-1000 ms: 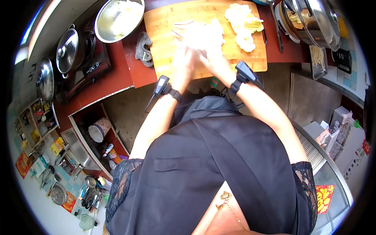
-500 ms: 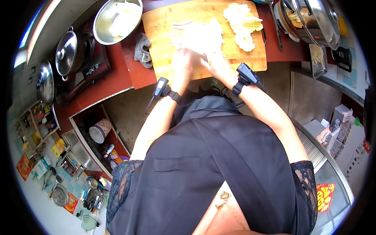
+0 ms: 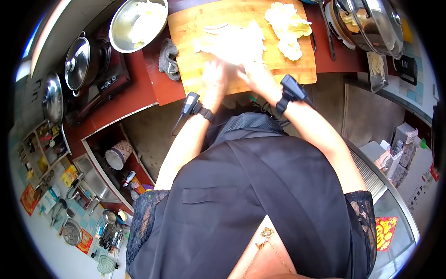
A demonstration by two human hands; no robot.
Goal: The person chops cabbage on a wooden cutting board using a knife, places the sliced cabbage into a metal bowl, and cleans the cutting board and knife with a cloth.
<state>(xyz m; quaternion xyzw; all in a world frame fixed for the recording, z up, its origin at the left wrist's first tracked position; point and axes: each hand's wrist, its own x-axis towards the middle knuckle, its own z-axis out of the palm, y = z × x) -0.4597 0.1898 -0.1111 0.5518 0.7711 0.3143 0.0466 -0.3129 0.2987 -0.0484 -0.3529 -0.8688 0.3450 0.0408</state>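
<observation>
A wooden cutting board [image 3: 195, 28] lies on the counter, bearing a glaring white heap of leafy vegetable pieces [image 3: 237, 44] that looks like cabbage. At the heap's lower left edge is my left hand [image 3: 214, 76], its fingers curled in; what they hold is washed out. Opposite it, my right hand [image 3: 255, 74] reaches to the heap, thumb toward the left hand and fingers lost in the glare. A dark blur shows between the hands; I cannot tell what it is. Frilly pale yellow leaves [image 3: 289, 30] rest on the board's right side, and a thin pale strip [image 3: 216, 28] lies above the heap.
A steel bowl [image 3: 121, 28] with pale pieces stands left of the board, near a grey cloth [image 3: 169, 59]. Lidded pots [image 3: 78, 63] are by the cooktop [image 3: 109, 81] on the left. At right are a glass-lidded pot [image 3: 371, 23] and a tray [image 3: 377, 69] of pale strips.
The left edge of the white heap now spreads farther left, above my left hand. My left hand has shifted very slightly; my right hand stays nearly in place.
</observation>
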